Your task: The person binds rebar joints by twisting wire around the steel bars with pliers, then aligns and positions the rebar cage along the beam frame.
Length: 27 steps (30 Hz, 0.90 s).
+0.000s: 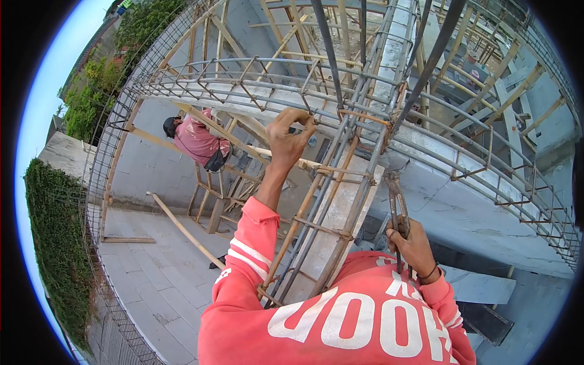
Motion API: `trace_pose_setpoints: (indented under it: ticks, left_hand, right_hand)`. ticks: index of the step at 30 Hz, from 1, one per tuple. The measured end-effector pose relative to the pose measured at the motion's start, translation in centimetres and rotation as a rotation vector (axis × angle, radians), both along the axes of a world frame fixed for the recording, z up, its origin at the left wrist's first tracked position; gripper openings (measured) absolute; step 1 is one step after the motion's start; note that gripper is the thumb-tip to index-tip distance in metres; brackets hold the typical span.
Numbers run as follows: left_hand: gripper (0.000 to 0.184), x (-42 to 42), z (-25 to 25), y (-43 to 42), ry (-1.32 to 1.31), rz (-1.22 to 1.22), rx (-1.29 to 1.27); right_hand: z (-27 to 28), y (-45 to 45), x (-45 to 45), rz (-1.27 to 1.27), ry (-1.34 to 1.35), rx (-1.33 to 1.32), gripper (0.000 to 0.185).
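Left hand (291,139): raised to the lengthwise rebar cage (243,97), fingers curled, tips at a bar beside the junction. Grip bent in close; can't tell if anything is pinched. Right hand (411,244): lower, grip clamped round the handles of metal pincers (394,190), head pointing up, just below the cage, right of the junction. Dark band (431,271) on that wrist.

Obstructions: second cage (328,229) runs from the junction down toward the body, between the two arms. Dark upright bar (329,55) rises just above the left hand; another dark bar (431,58) slants up from the junction's right side. Rusty stirrup (365,118) at the junction, near left fingertips.

Around: other person in a pink top (196,141), lower left beyond the left hand, bent over, dark cap (169,127), hands not clear. Timber props (217,214) below that person; loose pole (182,224) slants nearby. Grey block wall (152,261) behind the left sleeve. More timber (517,67) upper right. Far left: curved mesh-like cage (91,182), ivy (55,243), trees (97,100). Dark trough-like piece (486,322) lower right, beside right sleeve.
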<state>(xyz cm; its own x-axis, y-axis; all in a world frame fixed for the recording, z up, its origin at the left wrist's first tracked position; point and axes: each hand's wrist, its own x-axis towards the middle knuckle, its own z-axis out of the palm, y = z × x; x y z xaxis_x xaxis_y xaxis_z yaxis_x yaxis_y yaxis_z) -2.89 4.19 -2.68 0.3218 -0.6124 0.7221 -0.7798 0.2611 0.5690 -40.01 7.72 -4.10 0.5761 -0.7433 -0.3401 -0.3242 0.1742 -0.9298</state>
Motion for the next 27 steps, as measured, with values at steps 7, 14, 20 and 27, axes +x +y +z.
trace_pose_setpoints:
  ticks: [7,14,20,27]
  left_hand:
    - [0.015,-0.2,0.4,0.8,-0.217,0.046,0.017]
    - [0.033,-0.1,-1.5,1.6,1.355,-0.416,0.327]
    - [0.034,0.1,-2.5,1.0,1.683,-0.55,0.238]
    - [0.021,0.7,-2.6,0.6,1.736,-0.657,0.221]
  right_hand:
    - [0.0,0.1,0.2,0.057,0.01,0.009,0.014]
    - [0.0,0.1,-0.1,0.021,0.022,-0.004,0.014]
    - [-0.2,0.1,-0.1,-0.027,0.004,0.037,0.014]
    - [-0.6,0.1,0.0,0.029,0.014,-0.009,0.014]
